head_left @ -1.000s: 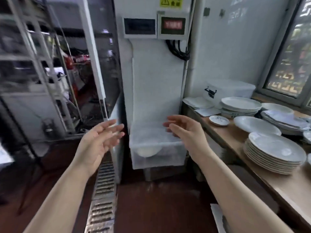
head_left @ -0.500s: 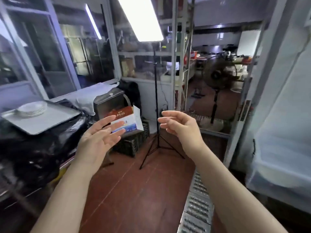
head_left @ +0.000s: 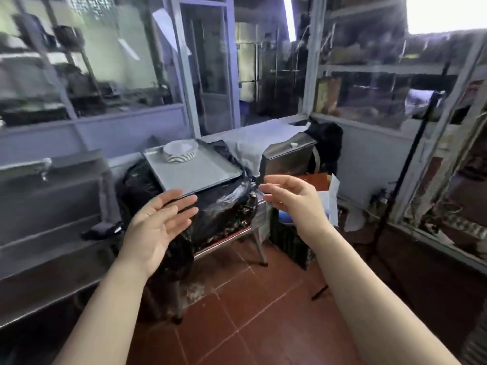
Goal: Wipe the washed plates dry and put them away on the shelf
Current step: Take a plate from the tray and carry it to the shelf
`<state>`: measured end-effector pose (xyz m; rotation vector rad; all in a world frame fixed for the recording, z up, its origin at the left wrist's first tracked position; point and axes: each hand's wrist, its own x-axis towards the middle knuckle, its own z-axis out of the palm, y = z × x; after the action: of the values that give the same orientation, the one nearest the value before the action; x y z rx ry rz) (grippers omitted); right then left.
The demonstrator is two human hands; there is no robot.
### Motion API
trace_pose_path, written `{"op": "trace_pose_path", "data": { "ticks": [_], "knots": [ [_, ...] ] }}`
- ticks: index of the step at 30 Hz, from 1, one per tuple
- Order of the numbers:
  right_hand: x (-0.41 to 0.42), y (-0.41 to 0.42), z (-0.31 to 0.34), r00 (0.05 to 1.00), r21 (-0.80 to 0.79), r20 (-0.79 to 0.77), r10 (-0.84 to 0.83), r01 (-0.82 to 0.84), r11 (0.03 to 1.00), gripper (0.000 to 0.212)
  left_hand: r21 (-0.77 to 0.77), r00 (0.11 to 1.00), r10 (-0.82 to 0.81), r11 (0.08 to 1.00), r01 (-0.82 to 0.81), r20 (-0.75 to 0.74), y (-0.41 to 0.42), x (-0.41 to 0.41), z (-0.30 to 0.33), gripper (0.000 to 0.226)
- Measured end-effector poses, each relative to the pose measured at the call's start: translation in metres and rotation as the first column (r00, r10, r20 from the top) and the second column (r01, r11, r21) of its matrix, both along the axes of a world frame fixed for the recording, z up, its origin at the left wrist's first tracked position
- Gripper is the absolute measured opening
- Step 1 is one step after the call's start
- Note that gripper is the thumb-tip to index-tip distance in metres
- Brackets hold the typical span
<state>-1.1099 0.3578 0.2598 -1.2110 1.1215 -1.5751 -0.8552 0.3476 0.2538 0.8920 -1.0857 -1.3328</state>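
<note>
A small stack of white plates [head_left: 180,151] stands at the far corner of a flat metal tray [head_left: 195,169], which lies on a black-wrapped table. Both my hands are raised in front of me, short of the tray, and hold nothing. My left hand [head_left: 158,227] has its palm up and fingers spread straight. My right hand [head_left: 292,200] hovers to the right with fingers loosely bent. Neither hand touches a plate.
A steel counter [head_left: 50,206] runs along the left. A white cloth [head_left: 258,143] and a steel box [head_left: 287,156] sit right of the tray, with a cardboard box [head_left: 325,191] and a dark crate below. A black tripod stand [head_left: 400,169] rises at right over red floor tiles.
The view has swung left, away from the counter of plates and the white unit, past the tripod, to face the tray table. Both hands stayed raised with nothing in them.
</note>
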Motion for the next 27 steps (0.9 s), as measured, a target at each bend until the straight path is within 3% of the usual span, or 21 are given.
{"op": "trace_pose_path", "data": {
  "ticks": [5,11,22,27],
  "knots": [
    [0.027,-0.162,0.000,0.995,0.082,0.031,0.096,-0.098,0.992,0.017,0.036,0.988,0.150,0.988,-0.151,0.018,-0.115,0.029,0.004,0.029],
    [0.071,-0.320,-0.005,0.979,0.157,-0.039,0.198,-0.190,0.969,0.023,0.080,0.957,0.290,0.954,-0.289,-0.002,-0.249,0.075,-0.001,0.030],
    [0.091,-0.573,-0.041,0.986,0.252,-0.107,0.126,-0.096,0.963,0.022,0.144,0.959,0.285,0.948,-0.282,0.003,-0.522,0.106,-0.029,0.029],
    [0.084,-0.689,-0.075,0.979,0.327,-0.154,0.133,-0.077,0.942,0.026,0.206,0.945,0.317,0.923,-0.326,0.075,-0.620,0.109,-0.059,0.028]
  ]
}}
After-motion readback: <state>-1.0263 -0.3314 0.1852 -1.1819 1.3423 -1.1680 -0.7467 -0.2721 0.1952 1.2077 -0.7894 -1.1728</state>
